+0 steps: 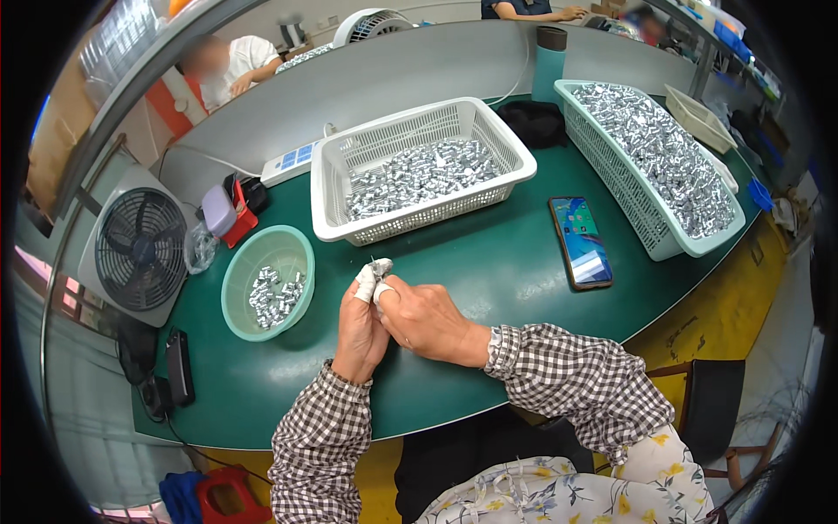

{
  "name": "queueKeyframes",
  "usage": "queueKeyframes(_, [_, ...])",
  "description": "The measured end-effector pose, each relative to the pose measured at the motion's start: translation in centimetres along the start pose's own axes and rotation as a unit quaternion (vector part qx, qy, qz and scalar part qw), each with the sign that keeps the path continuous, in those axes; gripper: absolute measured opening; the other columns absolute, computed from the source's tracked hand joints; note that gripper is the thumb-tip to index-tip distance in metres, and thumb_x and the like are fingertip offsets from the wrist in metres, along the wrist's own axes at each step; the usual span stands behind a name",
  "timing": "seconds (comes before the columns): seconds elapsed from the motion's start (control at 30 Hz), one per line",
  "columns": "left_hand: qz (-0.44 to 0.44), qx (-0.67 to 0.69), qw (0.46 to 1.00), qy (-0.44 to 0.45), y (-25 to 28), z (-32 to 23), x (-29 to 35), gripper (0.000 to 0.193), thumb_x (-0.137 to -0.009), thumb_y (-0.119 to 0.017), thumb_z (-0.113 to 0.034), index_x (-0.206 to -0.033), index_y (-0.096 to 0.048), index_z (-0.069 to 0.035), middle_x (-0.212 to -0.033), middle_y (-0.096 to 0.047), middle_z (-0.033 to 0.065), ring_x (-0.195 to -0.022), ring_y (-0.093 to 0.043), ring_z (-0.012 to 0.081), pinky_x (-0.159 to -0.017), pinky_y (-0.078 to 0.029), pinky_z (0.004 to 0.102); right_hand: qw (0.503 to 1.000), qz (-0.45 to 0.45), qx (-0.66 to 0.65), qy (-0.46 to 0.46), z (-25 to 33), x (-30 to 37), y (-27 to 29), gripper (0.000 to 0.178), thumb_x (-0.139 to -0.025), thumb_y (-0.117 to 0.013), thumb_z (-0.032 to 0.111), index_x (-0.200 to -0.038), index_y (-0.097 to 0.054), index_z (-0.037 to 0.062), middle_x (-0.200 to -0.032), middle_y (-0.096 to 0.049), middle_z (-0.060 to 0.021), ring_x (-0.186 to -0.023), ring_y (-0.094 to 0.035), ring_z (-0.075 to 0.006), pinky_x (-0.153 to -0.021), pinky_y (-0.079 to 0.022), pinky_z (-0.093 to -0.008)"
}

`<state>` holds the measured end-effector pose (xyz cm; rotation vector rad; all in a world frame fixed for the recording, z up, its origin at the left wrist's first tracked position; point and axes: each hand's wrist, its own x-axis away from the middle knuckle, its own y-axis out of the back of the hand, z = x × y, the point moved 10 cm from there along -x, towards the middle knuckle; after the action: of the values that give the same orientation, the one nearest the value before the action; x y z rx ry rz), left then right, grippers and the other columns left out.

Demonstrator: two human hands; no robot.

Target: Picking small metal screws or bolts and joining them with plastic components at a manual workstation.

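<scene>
My left hand (360, 336) and my right hand (429, 320) meet over the near middle of the green table. White wrappings cover the tips of some fingers. Both hands are closed, pinching a small silver metal part (378, 269) that is mostly hidden by the fingers. To their left, a pale green bowl (234, 301) holds a small heap of short silver metal cylinders (275, 297). Beyond the hands stands a white plastic basket (327, 205) with a wide layer of the same cylinders. A light green basket (650, 231) at the right is filled high with them.
A phone (580, 243) with its screen lit lies right of the hands. Behind are a teal bottle (548, 65), a black cloth item (531, 124) and a power strip (291, 163). A fan (140, 249) stands at the left. Co-workers sit beyond the grey partition (419, 65).
</scene>
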<state>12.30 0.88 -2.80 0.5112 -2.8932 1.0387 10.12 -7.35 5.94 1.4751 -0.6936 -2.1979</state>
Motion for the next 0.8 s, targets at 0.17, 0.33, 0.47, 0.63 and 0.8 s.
queueKeyframes(0.17, [0.102,0.057,0.993,0.035,-0.8,1.0,0.4,0.027,-0.094,-0.044,-0.022,-0.110,-0.052,-0.001,-0.102,-0.057,0.0025,-0.092,-0.055,0.0110,-0.082,-0.046,0.0257,0.995,0.016,-0.086,-0.054,-1.2,0.3,-0.2,0.013,-0.075,-0.053,0.004,-0.077,-0.041,0.0008,-0.076,-0.049,-0.0153,-0.058,-0.053,-0.0327,-0.049,-0.043,-0.0400])
queueKeyframes(0.33, [0.144,0.071,0.986,0.054,-0.5,0.9,0.5,0.028,-0.094,-0.044,-0.023,-0.109,-0.053,-0.001,-0.102,-0.058,0.0030,-0.091,-0.055,0.0111,-0.081,-0.047,0.0257,0.989,-0.020,-0.139,-0.042,-1.2,0.1,0.4,0.012,-0.074,-0.052,0.003,-0.074,-0.040,0.0001,-0.075,-0.047,-0.0153,-0.056,-0.050,-0.0315,-0.047,-0.041,-0.0390])
queueKeyframes(0.47, [0.172,0.072,0.981,0.051,-0.6,0.8,0.3,0.027,-0.094,-0.045,-0.023,-0.107,-0.053,-0.001,-0.100,-0.059,0.0033,-0.089,-0.056,0.0110,-0.080,-0.047,0.0247,0.988,-0.019,-0.148,-0.047,-1.1,0.0,0.7,0.012,-0.075,-0.052,0.003,-0.074,-0.040,0.0003,-0.075,-0.047,-0.0149,-0.056,-0.051,-0.0306,-0.048,-0.042,-0.0386])
queueKeyframes(0.63, [0.068,0.046,0.997,0.006,0.0,0.2,0.3,0.027,-0.094,-0.046,-0.026,-0.102,-0.056,-0.002,-0.091,-0.059,0.0020,-0.079,-0.055,0.0090,-0.071,-0.046,0.0219,0.996,-0.017,-0.088,0.000,-0.5,0.0,0.2,0.014,-0.074,-0.054,0.005,-0.073,-0.041,0.0018,-0.073,-0.047,-0.0126,-0.056,-0.052,-0.0274,-0.049,-0.043,-0.0368])
queueKeyframes(0.8, [0.059,0.014,0.998,0.000,0.8,-0.4,0.0,0.028,-0.093,-0.046,-0.027,-0.099,-0.057,-0.002,-0.088,-0.059,0.0018,-0.076,-0.055,0.0084,-0.068,-0.045,0.0213,0.999,0.000,0.040,0.034,0.1,0.1,-0.7,0.016,-0.074,-0.056,0.011,-0.071,-0.042,0.0045,-0.070,-0.047,-0.0084,-0.054,-0.053,-0.0222,-0.048,-0.042,-0.0341])
